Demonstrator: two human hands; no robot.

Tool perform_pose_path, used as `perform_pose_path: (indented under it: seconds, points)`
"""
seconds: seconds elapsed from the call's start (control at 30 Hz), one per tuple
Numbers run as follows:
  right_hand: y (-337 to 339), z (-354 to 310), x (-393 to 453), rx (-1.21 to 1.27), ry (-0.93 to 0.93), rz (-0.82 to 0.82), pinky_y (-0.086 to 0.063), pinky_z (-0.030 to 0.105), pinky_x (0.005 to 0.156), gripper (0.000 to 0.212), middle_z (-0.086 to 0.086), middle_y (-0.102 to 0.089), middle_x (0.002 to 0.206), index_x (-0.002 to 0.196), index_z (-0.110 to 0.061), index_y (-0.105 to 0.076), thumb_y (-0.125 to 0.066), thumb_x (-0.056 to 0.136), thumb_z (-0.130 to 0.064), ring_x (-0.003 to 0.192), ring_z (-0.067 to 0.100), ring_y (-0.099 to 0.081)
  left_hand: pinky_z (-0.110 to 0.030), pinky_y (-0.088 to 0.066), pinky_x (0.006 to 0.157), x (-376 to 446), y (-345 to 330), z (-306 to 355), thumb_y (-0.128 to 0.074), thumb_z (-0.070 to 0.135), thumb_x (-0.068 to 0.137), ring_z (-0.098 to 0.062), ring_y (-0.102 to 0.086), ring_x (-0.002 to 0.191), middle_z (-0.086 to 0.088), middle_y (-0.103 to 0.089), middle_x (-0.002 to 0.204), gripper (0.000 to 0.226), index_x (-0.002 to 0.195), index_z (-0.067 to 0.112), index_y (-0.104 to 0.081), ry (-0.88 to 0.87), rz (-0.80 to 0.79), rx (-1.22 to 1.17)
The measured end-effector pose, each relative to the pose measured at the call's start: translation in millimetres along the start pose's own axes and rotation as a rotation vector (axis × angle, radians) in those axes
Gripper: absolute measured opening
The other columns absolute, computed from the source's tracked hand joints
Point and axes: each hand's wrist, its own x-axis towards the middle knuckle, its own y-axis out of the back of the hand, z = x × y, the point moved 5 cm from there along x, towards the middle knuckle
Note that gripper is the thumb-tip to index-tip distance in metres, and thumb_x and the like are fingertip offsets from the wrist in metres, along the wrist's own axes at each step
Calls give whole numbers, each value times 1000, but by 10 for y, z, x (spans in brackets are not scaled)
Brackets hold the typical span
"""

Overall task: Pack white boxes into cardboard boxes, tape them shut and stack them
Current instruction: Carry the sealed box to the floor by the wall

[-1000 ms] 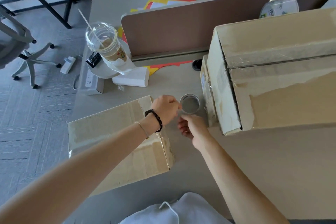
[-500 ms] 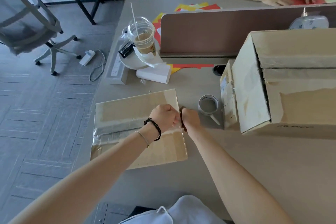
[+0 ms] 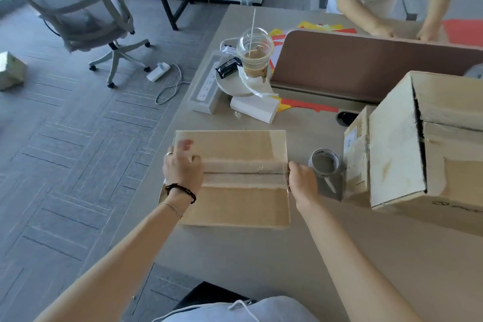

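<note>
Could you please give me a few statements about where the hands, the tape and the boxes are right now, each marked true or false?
1. The left hand rests on the left end of the flat cardboard box. True.
2. The roll of tape sits on top of that box. False: it stands on the desk, to the box's right.
3. A strip of clear tape runs across the box's centre seam. True.
4. The right hand holds the iced coffee cup. False: it is at the box's right edge, at the tape's end.
5. The large cardboard box stands at the right of the desk. True.
</note>
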Motion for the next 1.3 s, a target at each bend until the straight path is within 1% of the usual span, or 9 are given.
perform_pose_path:
  seconds: [0.1,0.2,0.27,0.43,0.57,0.7,0.9,1.07,1.3]
  points:
    - [-58,-25,-201,-85,32,-67,-36,37,76,36,10,-59,85,74,-10,-56,-44,103,-26,87,29,-53,-43,-40,99,91,214,-489,-46,15,96,-36,-50,122,-16,-55,134,46,141,13,-46,274,-3,63]
    - [-169,-102,-334,-87,27,-76,-43,39,91,31,18,-62,117,118,-2,-62,-54,99,-25,110,35,-58,-39,-42,82,99,179,-616,-35,21,102,-38,-58,101,-27,-64,116,31,92,3,-59,355,-181,60]
    - [-228,-151,-403,-105,17,-48,-43,41,98,39,20,-60,130,128,0,-57,-56,98,-24,121,38,-56,-38,-41,76,133,211,-600,-34,25,101,-37,-58,94,-27,-65,105,35,80,6,-54,356,-224,4]
    - [-559,-224,-644,-97,-6,-14,-40,41,101,48,16,-54,141,136,-5,-48,-59,95,-27,127,36,-51,-34,-35,68,182,466,-819,-34,46,72,-31,-53,83,-8,-56,78,43,80,8,-54,405,-294,-98]
    - [-1142,-390,-974,-99,48,-20,-38,39,101,46,8,-54,133,136,-6,-47,-60,94,-21,129,33,-50,-33,-33,65,321,918,-1367,-47,34,90,-27,-49,79,-1,-49,72,25,77,12,-48,421,-262,-160]
    - [-1975,-568,-1520,-97,62,-76,-35,36,97,32,3,-50,126,122,-12,-46,-60,95,-22,123,28,-48,-33,-31,63,575,1656,-2009,-41,40,71,-26,-46,73,1,-44,66,22,68,18,-40,411,-221,-223]
    - [-3071,-965,-2244,-72,128,-61,-35,34,92,26,6,-50,119,115,-10,-46,-60,95,-19,107,23,-45,-39,-49,81,916,2704,-2889,-49,29,88,-39,-62,106,-20,-65,111,47,117,-7,-56,436,-188,-266]
    - [-3905,-1399,-2575,-95,177,-126,-36,34,92,29,6,-50,117,120,-10,-48,-61,96,-19,107,23,-45,-35,-46,87,1212,3385,-3437,-52,32,93,-28,-60,105,-5,-64,111,35,122,13,-56,485,-147,-272]
    - [-4950,-1950,-2584,-146,199,-190,-40,38,95,33,8,-55,123,124,-10,-51,-61,95,-21,109,26,-49,-36,-46,91,2021,3882,-3989,-46,32,97,-29,-58,112,-7,-62,125,38,130,13,-51,468,-117,-223]
